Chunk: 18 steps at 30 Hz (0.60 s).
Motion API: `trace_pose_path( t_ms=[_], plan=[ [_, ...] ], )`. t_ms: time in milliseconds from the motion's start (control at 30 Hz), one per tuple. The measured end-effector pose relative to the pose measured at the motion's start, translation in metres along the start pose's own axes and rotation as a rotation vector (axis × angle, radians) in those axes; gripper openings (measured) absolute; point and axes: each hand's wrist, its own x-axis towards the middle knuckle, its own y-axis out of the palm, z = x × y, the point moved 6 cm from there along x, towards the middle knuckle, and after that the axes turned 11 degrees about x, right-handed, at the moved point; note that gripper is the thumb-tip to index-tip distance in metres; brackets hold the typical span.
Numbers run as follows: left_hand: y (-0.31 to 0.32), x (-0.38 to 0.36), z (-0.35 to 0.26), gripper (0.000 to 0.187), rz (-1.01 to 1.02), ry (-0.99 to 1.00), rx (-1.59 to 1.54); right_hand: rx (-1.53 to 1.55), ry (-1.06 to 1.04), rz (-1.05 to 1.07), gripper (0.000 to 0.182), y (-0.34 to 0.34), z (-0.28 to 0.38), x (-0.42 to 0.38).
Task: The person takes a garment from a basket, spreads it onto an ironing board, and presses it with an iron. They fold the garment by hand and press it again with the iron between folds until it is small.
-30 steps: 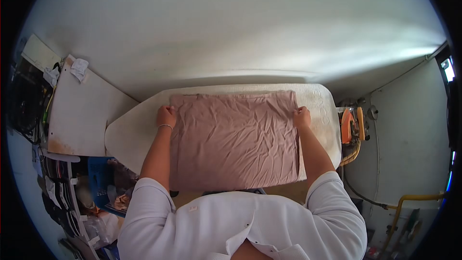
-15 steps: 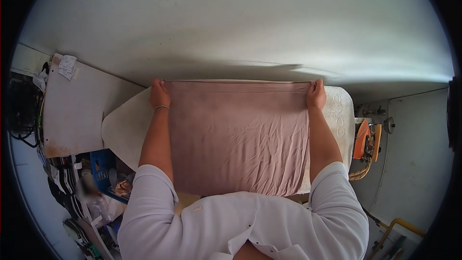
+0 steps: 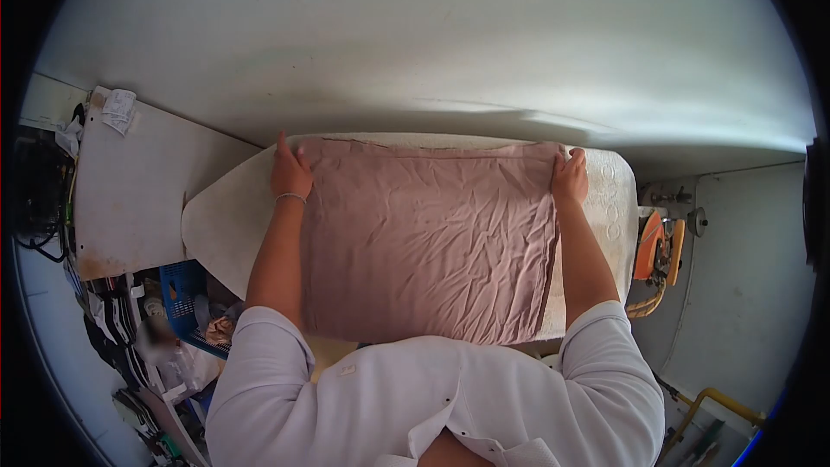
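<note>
A wrinkled dusty-pink cloth [image 3: 424, 242] lies spread over the pale ironing board [image 3: 229, 212], its near edge by my shirt. My left hand [image 3: 292, 171], with a thin bracelet at the wrist, is at the cloth's far left corner; its fingers are apart, thumb and index both pointing away from me. At the far right corner, my right hand [image 3: 570, 176] touches the cloth edge with its fingers slightly parted. Creases run across the middle and right side of the cloth.
An orange iron [image 3: 648, 246] stands beyond the board's right end. At the left are a white panel [image 3: 143, 190] with a paper slip [image 3: 118, 111], a blue basket [image 3: 180, 298] and stacked items. A pale wall [image 3: 432, 35] rises behind the board.
The cloth's far edge was pulled straight between both closed hands; now it lies slack and uneven, with more creases. Fingers of both hands have opened.
</note>
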Motion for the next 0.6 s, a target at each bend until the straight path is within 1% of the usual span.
trace_pose_path(
  t_ms=[67,100,133,200,233,267,333,367,400,433,467,500,533,600],
  plan=[
    [-0.003,-0.028,0.014,0.054,0.131,-0.008,-0.095,0.048,0.014,0.056,0.034,-0.011,-0.008,-0.029],
    [-0.002,-0.049,0.025,0.054,0.151,0.024,-0.121,0.035,0.028,0.056,0.034,-0.023,-0.012,-0.051],
    [-0.002,-0.073,0.038,0.055,0.167,0.056,-0.15,0.047,0.098,0.126,0.033,-0.035,-0.016,-0.077],
    [-0.01,-0.133,0.063,0.053,0.057,0.171,-0.195,0.095,0.206,0.225,0.031,-0.058,-0.032,-0.134],
    [-0.018,-0.163,0.076,0.054,0.156,0.113,-0.194,0.131,0.244,0.258,0.03,-0.07,-0.04,-0.166],
    [-0.026,-0.193,0.088,0.054,0.256,0.055,-0.19,0.136,0.24,0.236,0.029,-0.085,-0.042,-0.198],
    [-0.03,-0.243,0.117,0.055,0.296,0.015,-0.27,0.134,0.24,0.204,0.029,-0.108,-0.039,-0.245],
    [-0.029,-0.259,0.124,0.055,0.302,0.027,-0.272,0.139,0.311,0.237,0.027,-0.114,-0.04,-0.267],
    [-0.029,-0.272,0.132,0.054,0.275,0.004,-0.29,0.147,0.379,0.267,0.025,-0.118,-0.041,-0.282],
    [-0.027,-0.28,0.139,0.053,0.249,-0.017,-0.308,0.144,0.39,0.258,0.025,-0.118,-0.044,-0.293],
    [-0.021,-0.282,0.142,0.053,0.255,-0.001,-0.309,0.106,0.293,0.146,0.023,-0.121,-0.044,-0.297],
    [-0.019,-0.281,0.142,0.052,0.186,0.044,-0.308,0.064,0.197,0.035,0.022,-0.125,-0.042,-0.302],
    [-0.02,-0.279,0.142,0.05,0.116,0.089,-0.308,0.062,0.29,0.058,0.02,-0.128,-0.045,-0.301],
    [-0.021,-0.269,0.152,0.048,0.137,0.125,-0.267,0.079,0.314,0.046,0.019,-0.134,-0.059,-0.295]
  ],
)
